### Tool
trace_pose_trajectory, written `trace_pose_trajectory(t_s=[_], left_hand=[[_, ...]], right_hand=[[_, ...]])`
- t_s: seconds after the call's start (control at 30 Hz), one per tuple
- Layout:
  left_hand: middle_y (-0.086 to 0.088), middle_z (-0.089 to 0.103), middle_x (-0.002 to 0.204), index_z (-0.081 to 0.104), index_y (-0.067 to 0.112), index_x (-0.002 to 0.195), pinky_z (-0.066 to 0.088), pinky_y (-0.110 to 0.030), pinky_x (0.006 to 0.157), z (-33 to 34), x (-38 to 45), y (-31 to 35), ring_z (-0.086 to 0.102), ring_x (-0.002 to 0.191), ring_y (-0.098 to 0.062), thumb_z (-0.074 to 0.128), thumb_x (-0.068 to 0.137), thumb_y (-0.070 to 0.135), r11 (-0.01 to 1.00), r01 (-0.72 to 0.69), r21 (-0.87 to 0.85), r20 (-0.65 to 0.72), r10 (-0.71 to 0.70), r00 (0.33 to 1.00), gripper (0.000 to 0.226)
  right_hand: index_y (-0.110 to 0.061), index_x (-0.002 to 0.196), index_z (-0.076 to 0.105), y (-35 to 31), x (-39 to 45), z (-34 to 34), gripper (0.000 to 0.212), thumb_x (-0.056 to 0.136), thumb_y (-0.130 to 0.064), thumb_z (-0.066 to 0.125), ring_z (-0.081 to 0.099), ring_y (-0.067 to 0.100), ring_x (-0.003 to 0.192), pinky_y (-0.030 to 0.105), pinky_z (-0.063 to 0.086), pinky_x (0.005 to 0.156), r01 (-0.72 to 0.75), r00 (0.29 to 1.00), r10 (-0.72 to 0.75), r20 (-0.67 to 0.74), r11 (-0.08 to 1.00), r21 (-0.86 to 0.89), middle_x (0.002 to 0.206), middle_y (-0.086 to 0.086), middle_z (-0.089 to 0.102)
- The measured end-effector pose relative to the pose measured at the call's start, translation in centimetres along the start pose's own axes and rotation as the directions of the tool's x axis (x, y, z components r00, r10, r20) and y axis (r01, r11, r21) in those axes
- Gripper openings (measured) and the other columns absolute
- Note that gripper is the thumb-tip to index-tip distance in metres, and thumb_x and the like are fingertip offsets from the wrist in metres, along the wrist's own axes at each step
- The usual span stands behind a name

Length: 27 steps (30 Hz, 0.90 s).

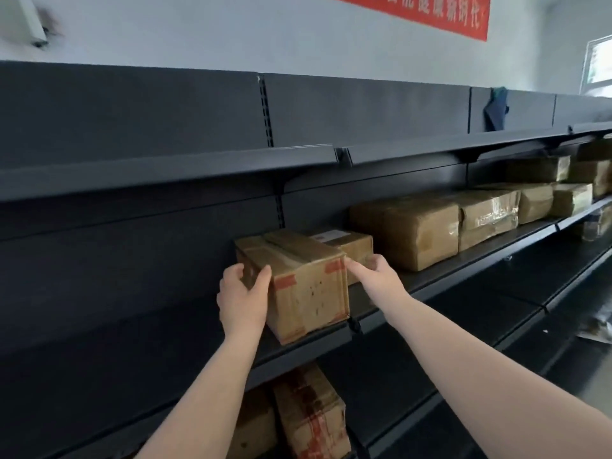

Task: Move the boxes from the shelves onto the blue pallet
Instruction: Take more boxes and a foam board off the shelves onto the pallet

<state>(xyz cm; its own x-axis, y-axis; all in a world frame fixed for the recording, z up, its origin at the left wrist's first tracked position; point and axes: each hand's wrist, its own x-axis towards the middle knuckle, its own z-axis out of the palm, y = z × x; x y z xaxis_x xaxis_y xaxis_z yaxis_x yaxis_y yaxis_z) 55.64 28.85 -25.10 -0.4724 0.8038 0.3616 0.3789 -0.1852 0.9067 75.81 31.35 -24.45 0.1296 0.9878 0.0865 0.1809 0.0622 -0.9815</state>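
Note:
A brown cardboard box with red tape [308,293] sits at the front edge of the middle dark shelf [463,260]. My left hand [243,294] grips the box's left side, thumb on the front corner and fingers round the side. My right hand [372,268] reaches to the box's right side, thumb touching its upper right corner, fingers behind it and partly hidden. A smaller labelled box [347,243] stands right behind it. No blue pallet is in view.
More taped cardboard boxes [407,233] line the same shelf to the right. Two boxes [308,415] stand on the shelf below. The top shelf [198,170] overhangs the box. A dark cloth [495,109] hangs at the back right.

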Motion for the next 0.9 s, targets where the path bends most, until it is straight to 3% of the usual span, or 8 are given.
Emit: trace_pose_trajectory(t_s=[0.1, 0.17, 0.27, 0.47, 0.63, 0.77, 0.9], left_hand=[[-0.003, 0.042, 0.143, 0.03, 0.018, 0.144, 0.035, -0.037, 0.103, 0.8, 2.3, 0.5, 0.041, 0.129, -0.026, 0.058, 0.08, 0.061, 0.945, 0.269, -0.183, 0.189, -0.235, 0.954, 0.082], [-0.004, 0.05, 0.137, 0.035, 0.019, 0.143, 0.04, -0.034, 0.094, 1.8, 3.4, 0.7, 0.05, 0.121, -0.026, 0.061, 0.072, 0.067, 0.888, 0.373, -0.269, 0.313, -0.286, 0.906, 0.09], [-0.006, 0.05, 0.136, 0.027, 0.025, 0.147, 0.044, -0.038, 0.096, 3.2, 4.1, 0.1, 0.052, 0.117, -0.026, 0.066, 0.063, 0.071, 0.835, 0.462, -0.298, 0.389, -0.336, 0.858, 0.104], [0.0, 0.044, 0.141, 0.02, 0.04, 0.147, 0.04, -0.049, 0.103, 3.3, -0.3, -0.6, 0.048, 0.122, -0.025, 0.063, 0.079, 0.051, 0.897, 0.323, -0.301, 0.347, -0.213, 0.914, 0.081], [0.007, 0.041, 0.142, 0.022, 0.04, 0.145, 0.038, -0.046, 0.107, 2.0, -9.3, 0.3, 0.043, 0.127, -0.018, 0.069, 0.079, 0.038, 0.927, 0.201, -0.316, 0.351, -0.082, 0.933, 0.081], [0.006, 0.039, 0.144, 0.021, 0.04, 0.145, 0.038, -0.046, 0.107, 0.9, -16.5, 0.9, 0.041, 0.128, -0.017, 0.067, 0.082, 0.033, 0.911, 0.204, -0.36, 0.354, -0.069, 0.933, 0.078], [0.009, 0.041, 0.141, 0.023, 0.042, 0.142, 0.037, -0.045, 0.108, -0.7, -22.5, 2.3, 0.041, 0.128, -0.015, 0.068, 0.082, 0.031, 0.905, 0.162, -0.392, 0.417, 0.018, 0.909, 0.076]], right_hand=[[-0.024, 0.152, 0.011, -1.4, 3.1, 2.2, 0.095, 0.08, -0.06, 0.062, 0.03, 0.034, 0.138, 0.051, 0.029, 0.111, -0.1, 0.995, 0.101, -0.003, 0.991, 0.085, 0.154, 0.009, 0.028], [-0.026, 0.152, 0.013, -1.9, 4.8, 3.5, 0.093, 0.08, -0.062, 0.06, 0.032, 0.035, 0.136, 0.051, 0.031, 0.11, -0.142, 0.99, 0.142, 0.005, 0.984, 0.105, 0.153, 0.009, 0.029], [-0.023, 0.149, 0.026, -1.9, 5.7, 4.8, 0.083, 0.082, -0.06, 0.058, 0.039, 0.032, 0.13, 0.046, 0.033, 0.106, -0.148, 0.989, 0.145, 0.037, 0.983, 0.106, 0.146, 0.009, 0.04], [-0.029, 0.141, 0.035, -0.1, 1.0, 2.5, 0.066, 0.084, -0.044, 0.065, 0.043, 0.025, 0.119, 0.044, 0.038, 0.103, -0.09, 0.996, 0.09, 0.014, 0.969, 0.228, 0.135, 0.003, 0.042], [-0.033, 0.125, 0.05, 2.0, -7.3, -1.8, 0.041, 0.087, -0.029, 0.064, 0.048, 0.014, 0.095, 0.035, 0.043, 0.078, -0.047, 0.998, 0.058, -0.028, 0.95, 0.309, 0.108, -0.006, 0.051], [-0.035, 0.12, 0.051, 3.3, -13.3, -5.1, 0.037, 0.088, -0.024, 0.064, 0.049, 0.016, 0.098, 0.034, 0.046, 0.075, 0.013, 0.997, 0.007, -0.072, 0.961, 0.276, 0.11, -0.007, 0.052], [-0.035, 0.117, 0.053, 3.6, -20.3, -7.6, 0.035, 0.086, -0.023, 0.065, 0.053, 0.018, 0.099, 0.038, 0.05, 0.081, 0.051, 0.98, 0.007, -0.201, 0.959, 0.28, 0.111, -0.005, 0.055]])
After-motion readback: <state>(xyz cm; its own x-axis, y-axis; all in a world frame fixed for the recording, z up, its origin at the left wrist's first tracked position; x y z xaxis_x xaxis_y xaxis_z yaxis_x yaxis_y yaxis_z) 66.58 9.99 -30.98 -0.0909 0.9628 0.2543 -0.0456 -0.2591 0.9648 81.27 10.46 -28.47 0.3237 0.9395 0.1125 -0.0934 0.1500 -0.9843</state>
